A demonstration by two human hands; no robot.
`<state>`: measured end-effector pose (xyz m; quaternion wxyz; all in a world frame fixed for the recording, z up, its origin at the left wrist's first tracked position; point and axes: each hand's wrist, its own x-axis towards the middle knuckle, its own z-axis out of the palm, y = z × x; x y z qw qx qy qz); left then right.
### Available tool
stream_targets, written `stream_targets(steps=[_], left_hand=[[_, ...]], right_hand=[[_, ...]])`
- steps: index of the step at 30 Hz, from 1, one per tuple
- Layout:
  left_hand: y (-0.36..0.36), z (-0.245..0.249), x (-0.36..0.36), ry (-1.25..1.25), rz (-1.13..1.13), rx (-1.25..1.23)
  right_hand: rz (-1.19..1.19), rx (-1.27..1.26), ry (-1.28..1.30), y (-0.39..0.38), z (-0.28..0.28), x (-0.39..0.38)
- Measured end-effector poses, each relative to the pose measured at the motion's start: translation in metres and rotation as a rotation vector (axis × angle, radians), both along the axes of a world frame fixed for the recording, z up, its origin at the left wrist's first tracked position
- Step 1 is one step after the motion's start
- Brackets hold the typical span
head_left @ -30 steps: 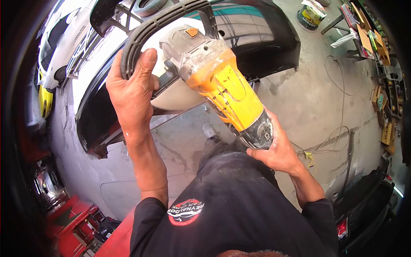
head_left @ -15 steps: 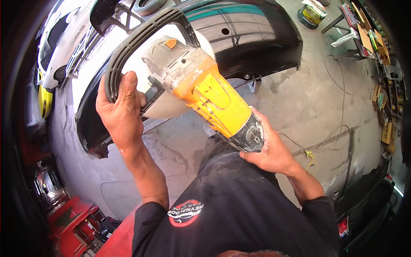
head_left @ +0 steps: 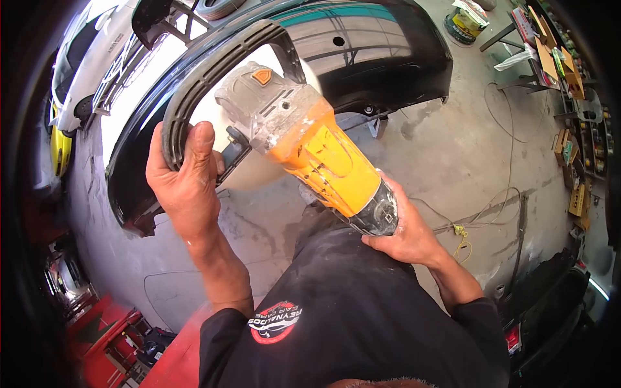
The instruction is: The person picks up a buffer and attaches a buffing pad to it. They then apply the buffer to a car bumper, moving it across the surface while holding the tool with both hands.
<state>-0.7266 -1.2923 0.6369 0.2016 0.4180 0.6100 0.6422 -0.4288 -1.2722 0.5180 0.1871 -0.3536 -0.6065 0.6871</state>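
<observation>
Both my hands hold a yellow and grey polisher point(head_left: 333, 161), dusty with white residue. My left hand point(head_left: 191, 178) is wrapped round the black loop handle point(head_left: 200, 81) at its lower left end, thumb up. My right hand point(head_left: 411, 226) grips the black rear end of the body, fingers partly hidden beneath it. A round white polishing pad point(head_left: 259, 169) shows under the polisher's head. Behind it lies a glossy black bumper point(head_left: 388, 64), raised on a stand, its surface reflecting the surroundings. The pad overlaps the bumper in this view.
A white car point(head_left: 94, 64) stands at upper left, with a yellow object point(head_left: 60, 152) beside it. A tyre point(head_left: 220, 8) lies at the top. At upper right are a bucket point(head_left: 464, 26) and a cluttered table point(head_left: 530, 48). A cord point(head_left: 488, 216) trails over the concrete floor.
The polisher's head and handle sit slightly lower in view, with both hands still gripping it. The background has shifted a little to the left.
</observation>
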Motion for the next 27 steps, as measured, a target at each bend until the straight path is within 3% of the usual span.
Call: stream_targets(steps=[9,12,13,17,21,27], left_hand=[[0.086,-0.014,0.068,0.058,-0.157,-0.164],[0.121,-0.025,0.087,0.129,-0.265,-0.173],[0.137,-0.038,0.092,0.22,-0.27,-0.068],[0.162,-0.042,0.11,0.067,-0.276,-0.058],[0.155,-0.037,0.099,0.082,-0.229,0.006],[0.096,-0.018,0.054,0.023,-0.133,-0.012]], right_hand=[[-0.307,-0.134,0.026,0.004,-0.007,0.052],[-0.356,-0.132,-0.039,0.015,-0.013,0.072],[-0.398,-0.161,-0.029,0.019,-0.014,0.076],[-0.45,-0.172,-0.212,0.03,-0.011,0.098],[-0.39,-0.21,-0.303,0.036,0.002,0.095],[-0.263,-0.041,-0.22,0.032,0.029,0.053]])
